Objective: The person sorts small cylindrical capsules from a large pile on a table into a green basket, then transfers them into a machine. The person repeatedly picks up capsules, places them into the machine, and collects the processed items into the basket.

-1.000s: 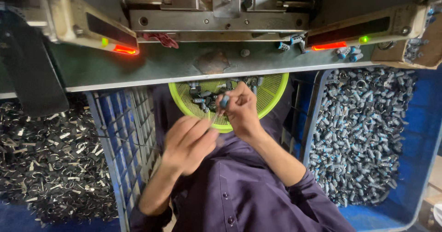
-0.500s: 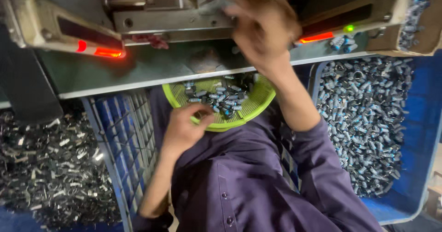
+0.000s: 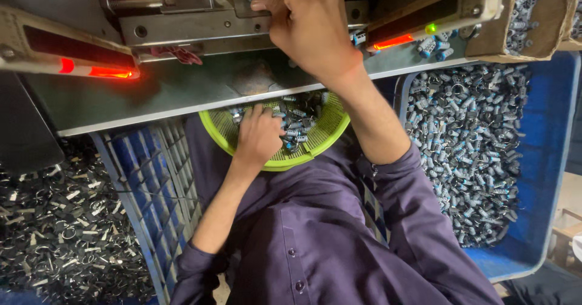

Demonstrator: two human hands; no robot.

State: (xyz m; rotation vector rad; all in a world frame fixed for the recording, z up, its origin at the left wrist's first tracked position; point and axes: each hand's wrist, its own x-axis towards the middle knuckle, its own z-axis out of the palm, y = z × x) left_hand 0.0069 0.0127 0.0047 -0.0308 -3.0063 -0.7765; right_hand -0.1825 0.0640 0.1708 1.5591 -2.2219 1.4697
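Looking down from the head camera, the view takes in a person in a dark purple shirt seated at a metal press machine point(image 3: 182, 23), with a round lime-green mesh basket point(image 3: 327, 135) resting in the lap, half tucked under the edge of the grey-green machine table point(image 3: 182, 93).

The right hand point(image 3: 306, 29) is raised to the machine's steel fixture, fingers curled and pinched together against a small metal block at the top of the frame. Whether a part sits between the fingertips cannot be told — the hand itself covers the spot.

The left hand point(image 3: 259, 136) lies down in the basket, fingers bent and dug into the heap of small blue-and-silver cylindrical parts point(image 3: 297, 126). It appears to be closing loosely on some of them, though none can be seen actually gripped. The basket sits close under the table, seemingly so that parts stay within short reach of both hands.

To the right, a large blue plastic crate point(image 3: 545, 159) holds many more of the same cylinders, and a brown cardboard box point(image 3: 545, 20) with a few more stands on the table corner. To the left a blue slatted crate point(image 3: 145, 178) stands beside a dark pile of metal clips and rings point(image 3: 54, 232). Two bars with glowing red-orange lights point(image 3: 103, 72) flank the fixture — likely safety sensors.
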